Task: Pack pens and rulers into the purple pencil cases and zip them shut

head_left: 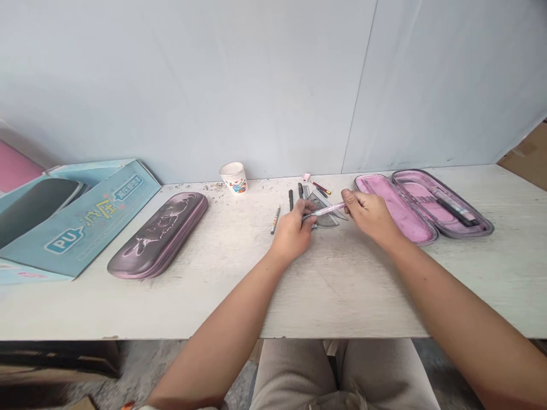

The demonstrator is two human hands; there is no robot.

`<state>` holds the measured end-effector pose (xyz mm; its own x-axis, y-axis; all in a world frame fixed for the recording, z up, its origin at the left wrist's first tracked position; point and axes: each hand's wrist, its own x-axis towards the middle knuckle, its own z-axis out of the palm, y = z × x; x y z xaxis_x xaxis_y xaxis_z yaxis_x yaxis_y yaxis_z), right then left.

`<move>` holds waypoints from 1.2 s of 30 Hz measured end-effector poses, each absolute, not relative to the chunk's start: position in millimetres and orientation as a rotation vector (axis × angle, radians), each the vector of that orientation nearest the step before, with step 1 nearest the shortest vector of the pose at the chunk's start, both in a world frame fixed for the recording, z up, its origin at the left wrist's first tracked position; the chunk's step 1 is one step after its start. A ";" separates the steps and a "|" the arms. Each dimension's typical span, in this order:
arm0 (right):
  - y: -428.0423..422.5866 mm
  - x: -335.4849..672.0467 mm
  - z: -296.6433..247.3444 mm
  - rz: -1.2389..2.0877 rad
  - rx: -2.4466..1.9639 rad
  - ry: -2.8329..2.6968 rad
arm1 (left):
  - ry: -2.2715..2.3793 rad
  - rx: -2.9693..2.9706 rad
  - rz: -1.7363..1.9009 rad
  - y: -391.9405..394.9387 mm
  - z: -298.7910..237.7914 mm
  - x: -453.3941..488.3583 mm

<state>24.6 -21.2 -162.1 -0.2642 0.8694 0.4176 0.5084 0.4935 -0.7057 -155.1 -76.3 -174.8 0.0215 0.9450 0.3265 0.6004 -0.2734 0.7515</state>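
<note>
A slim pale pink and white pen (328, 209) slants between my two hands above the table. My left hand (294, 229) pinches its left end, and my right hand (370, 213) grips the other end with thumb and fingers. Beneath and behind the pen lie clear set squares and a protractor (328, 220). Two dark pens (291, 199) and a patterned pencil (276, 220) lie by my left hand. Close to my right hand, an open pencil case (378, 199) with pink lining holds a black marker (455, 212) and other pens in its far half.
A closed dark pencil case (158, 236) lies left, beside a blue box (98, 219) containing another dark case (38, 208). Near the wall stand a paper cup (233, 179), a small pink and white block (306, 177) and short red and dark sticks (321, 188). Small shavings lie near the cup.
</note>
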 end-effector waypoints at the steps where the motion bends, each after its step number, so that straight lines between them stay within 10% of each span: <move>1: -20.5 25.2 -161.7 0.627 -1.095 -1.914 | 1.588 1.901 1.149 -76.1 -174.2 -155.3; 36: -17.9 20.9 -165.0 0.882 -0.941 -1.958 | 1.530 1.765 1.227 -78.4 -170.8 -157.3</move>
<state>20.9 -17.9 -165.0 -0.4250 0.8387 0.3405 0.3003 0.4855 -0.8210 -157.3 -78.4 -170.8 -0.0363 0.9520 0.3040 0.5039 -0.2452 0.8283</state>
